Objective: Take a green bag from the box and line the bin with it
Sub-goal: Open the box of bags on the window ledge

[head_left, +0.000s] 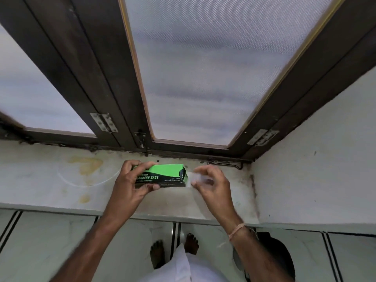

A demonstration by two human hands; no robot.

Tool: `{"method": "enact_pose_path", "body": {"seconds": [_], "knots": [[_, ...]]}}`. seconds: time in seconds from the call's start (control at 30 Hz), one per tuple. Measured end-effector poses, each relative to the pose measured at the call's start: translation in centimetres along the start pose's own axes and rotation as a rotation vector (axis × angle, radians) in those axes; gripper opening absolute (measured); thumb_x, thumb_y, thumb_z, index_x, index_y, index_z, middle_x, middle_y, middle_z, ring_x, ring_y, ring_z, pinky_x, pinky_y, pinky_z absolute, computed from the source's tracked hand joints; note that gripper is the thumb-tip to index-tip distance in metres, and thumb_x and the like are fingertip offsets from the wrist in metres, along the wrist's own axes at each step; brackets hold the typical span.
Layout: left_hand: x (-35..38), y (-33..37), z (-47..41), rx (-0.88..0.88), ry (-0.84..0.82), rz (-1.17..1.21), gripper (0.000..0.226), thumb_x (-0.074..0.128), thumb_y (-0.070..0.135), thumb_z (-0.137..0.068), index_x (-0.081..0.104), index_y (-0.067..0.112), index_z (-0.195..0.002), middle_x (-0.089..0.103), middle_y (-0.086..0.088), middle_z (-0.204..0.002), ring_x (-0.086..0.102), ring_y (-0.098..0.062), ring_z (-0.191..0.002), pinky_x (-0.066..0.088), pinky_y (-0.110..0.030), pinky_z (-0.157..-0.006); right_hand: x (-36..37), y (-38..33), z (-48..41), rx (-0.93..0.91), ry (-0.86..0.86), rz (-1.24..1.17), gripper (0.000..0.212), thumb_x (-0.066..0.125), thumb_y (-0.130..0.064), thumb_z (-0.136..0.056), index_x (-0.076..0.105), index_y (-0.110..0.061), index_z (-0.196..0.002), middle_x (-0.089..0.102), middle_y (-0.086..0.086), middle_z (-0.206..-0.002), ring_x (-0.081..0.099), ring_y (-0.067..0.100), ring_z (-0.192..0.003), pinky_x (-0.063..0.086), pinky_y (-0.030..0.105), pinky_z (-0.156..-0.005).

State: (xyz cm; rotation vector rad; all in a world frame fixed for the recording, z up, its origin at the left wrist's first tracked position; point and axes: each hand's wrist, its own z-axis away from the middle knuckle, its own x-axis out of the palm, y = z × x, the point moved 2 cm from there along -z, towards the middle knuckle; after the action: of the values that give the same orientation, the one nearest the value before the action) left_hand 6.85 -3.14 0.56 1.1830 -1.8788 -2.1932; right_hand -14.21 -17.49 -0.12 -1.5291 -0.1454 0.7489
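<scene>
While pressed against the stained counter (61, 176) near its back edge, just under the window frame (114, 127): green-and-black box (162, 176) of garbage bags, clasped around its left end by left hand (130, 186). Right hand (211, 184) at the box's opened right end, fingers curled; blurred, grasp impossible to tell. Dark bin (280, 259) on the floor below, lower right.

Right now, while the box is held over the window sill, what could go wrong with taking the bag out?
1. The left hand grips only one end of the garbage bag box, above the window sill; a hard pull could tug it loose.
2. The right hand pinches something thin and pale at the open end; it is blurred, so the grip may be weak and might slip.
3. The dark bin stands low behind the right arm, easy to bump.
</scene>
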Motion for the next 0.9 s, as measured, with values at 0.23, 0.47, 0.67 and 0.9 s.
{"method": "enact_pose_path", "body": {"seconds": [0.23, 0.47, 0.67, 0.9], "knots": [[-0.8, 0.3, -0.6, 0.016, 0.021, 0.028, 0.057, 0.081, 0.04, -0.072, 0.064, 0.04, -0.126, 0.05, -0.001, -0.117, 0.055, -0.004, -0.112, 0.042, -0.001, -0.089, 1.0, -2.9, 1.2, -0.368, 0.062, 0.192, 0.013, 0.077, -0.021, -0.092, 0.077, -0.019, -0.105, 0.065, -0.004, -0.108, 0.061, 0.011, -0.106, 0.05, 0.018, -0.084], [-1.0, 0.7, -0.3, 0.049, 0.025, 0.033, 0.057, 0.079, 0.045, -0.073, 0.063, 0.039, -0.128, 0.051, 0.005, -0.114, 0.052, 0.01, -0.107, 0.042, 0.0, -0.083, 1.3, -3.2, 2.0, -0.281, 0.077, 0.094, 0.03, 0.072, -0.021, -0.097, 0.074, -0.021, -0.127, 0.064, 0.001, -0.112, 0.064, 0.013, -0.101, 0.052, 0.017, -0.083], [-1.4, 0.6, 0.0, 0.065, -0.035, 0.044, 0.058, 0.078, 0.046, -0.073, 0.066, 0.036, -0.129, 0.053, 0.005, -0.114, 0.054, 0.004, -0.106, 0.043, -0.002, -0.083, 1.5, -3.0, 2.4, -0.171, 0.047, 0.041, 0.047, 0.073, -0.025, -0.094, 0.064, -0.027, -0.14, 0.053, 0.001, -0.118, 0.065, 0.016, -0.096, 0.057, 0.021, -0.085], [-2.1, 0.4, 0.1, 0.042, -0.033, 0.017, 0.06, 0.077, 0.045, -0.074, 0.067, 0.031, -0.131, 0.051, 0.009, -0.114, 0.052, 0.006, -0.109, 0.045, -0.015, -0.084, 1.2, -3.4, 3.0, -0.117, 0.063, -0.152, 0.019, 0.073, -0.028, -0.094, 0.077, -0.012, -0.103, 0.059, 0.003, -0.112, 0.066, 0.019, -0.104, 0.06, 0.029, -0.086]]}}
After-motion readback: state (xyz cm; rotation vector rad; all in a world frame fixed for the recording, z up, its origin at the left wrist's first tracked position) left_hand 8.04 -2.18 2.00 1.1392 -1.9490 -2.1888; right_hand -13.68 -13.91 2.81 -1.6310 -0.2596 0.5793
